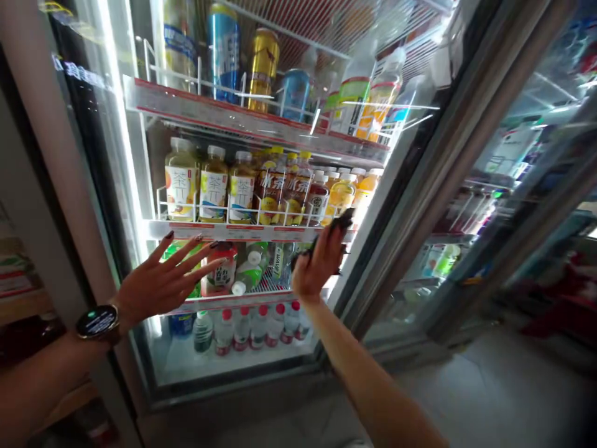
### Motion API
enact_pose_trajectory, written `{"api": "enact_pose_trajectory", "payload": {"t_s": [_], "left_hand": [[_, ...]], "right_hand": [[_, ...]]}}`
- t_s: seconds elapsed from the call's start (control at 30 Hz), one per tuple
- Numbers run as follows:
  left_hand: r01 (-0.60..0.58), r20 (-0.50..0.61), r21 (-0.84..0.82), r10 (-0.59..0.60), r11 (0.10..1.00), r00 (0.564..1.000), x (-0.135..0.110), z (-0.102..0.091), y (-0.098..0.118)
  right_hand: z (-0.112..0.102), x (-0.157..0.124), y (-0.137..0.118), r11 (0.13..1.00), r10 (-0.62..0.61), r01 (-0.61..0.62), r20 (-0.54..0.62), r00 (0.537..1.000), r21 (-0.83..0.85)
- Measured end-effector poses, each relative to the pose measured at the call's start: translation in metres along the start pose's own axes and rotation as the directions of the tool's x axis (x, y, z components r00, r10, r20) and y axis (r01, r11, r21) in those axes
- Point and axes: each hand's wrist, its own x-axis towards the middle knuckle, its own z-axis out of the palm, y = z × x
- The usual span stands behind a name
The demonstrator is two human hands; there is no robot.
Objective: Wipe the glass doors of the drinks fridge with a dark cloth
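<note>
My left hand (161, 283) is open in front of the shelves of a lit drinks fridge (228, 231), its fingers stretched and spread and its nails dark. It is nearest to a red-labelled bottle (220, 274) on the third shelf. My right hand (321, 261) is raised at the fridge's right side, fingers stretched upward, near the orange drink bottles (342, 194). Dark shapes show around its fingers; I cannot make out whether they are a thing or shadow. Whether either hand touches glass is also unclear.
Tea bottles (214, 186) stand behind a white wire rail. Cans (224, 53) and larger bottles fill the shelf above. Red-capped water bottles (259, 326) line the bottom. A grey metal frame (420, 205) rises at the right, with another glass-fronted cooler beyond. A watch (97, 322) is on my left wrist.
</note>
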Motion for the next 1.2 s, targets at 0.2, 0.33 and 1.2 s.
{"api": "enact_pose_trajectory", "payload": {"t_s": [0.2, 0.33, 1.2], "left_hand": [[0.008, 0.014, -0.005, -0.008, 1.0, 1.0, -0.004, -0.002, -0.002], [0.01, 0.012, -0.006, -0.01, 1.0, 1.0, -0.006, -0.003, -0.003], [0.017, 0.031, 0.026, -0.018, 1.0, 0.999, -0.002, -0.002, 0.001]], "right_hand": [[0.002, -0.044, -0.113, 0.843, -0.533, 0.471, 0.281, 0.798, 0.259], [-0.003, -0.035, -0.063, 0.732, -0.681, 0.617, 0.276, 0.678, 0.288], [-0.008, -0.048, -0.073, 0.825, -0.561, 0.477, 0.333, 0.758, 0.303]]}}
